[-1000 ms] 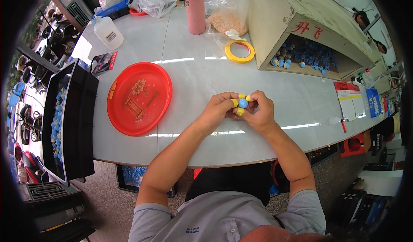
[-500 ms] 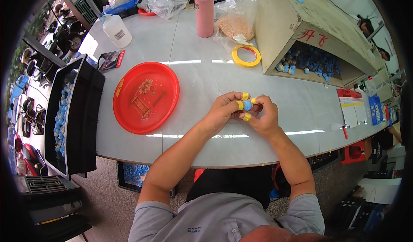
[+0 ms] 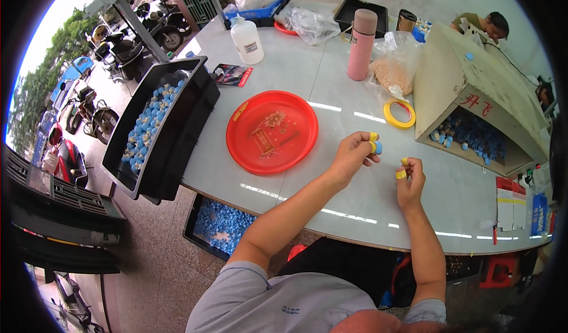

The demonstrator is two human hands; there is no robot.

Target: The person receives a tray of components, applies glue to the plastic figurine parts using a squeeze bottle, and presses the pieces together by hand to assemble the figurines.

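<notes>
Two large red characters (image 3: 478,103), brushed by hand, mark the front edge of the beige open-fronted cabinet (image 3: 455,76). Blue capitals cross the grey shirt (image 3: 291,310); pale lettering stands on the blue box (image 3: 539,215). Print on the white bottle's label (image 3: 251,47) and the card's red strip (image 3: 244,77) is too small to read.
</notes>
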